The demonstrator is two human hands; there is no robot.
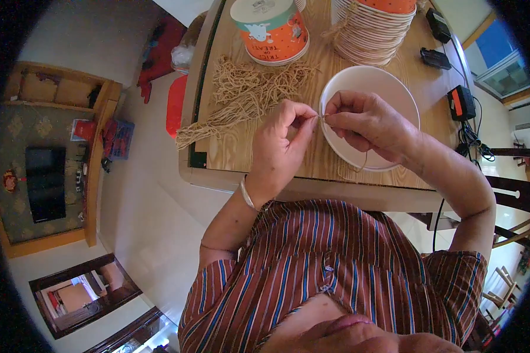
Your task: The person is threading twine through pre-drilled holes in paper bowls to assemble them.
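Observation:
My left hand, with a pale bangle on its wrist, pinches thumb and forefinger together at the left rim of a white round bucket. My right hand pinches close beside it, over the bucket's mouth. A thin tan twine shows below my right hand, near the bucket's near rim. The bit between my fingertips is tiny and looks like the same twine. Left of the bucket lies a loose heap of cut tan twine, its strands bunched toward the table's left edge.
An orange bucket with a green band stands upside down behind the twine. A stack of nested buckets with twine handles is at the back. Black adapters and tangled cables lie along the table's right edge. A red stool stands left.

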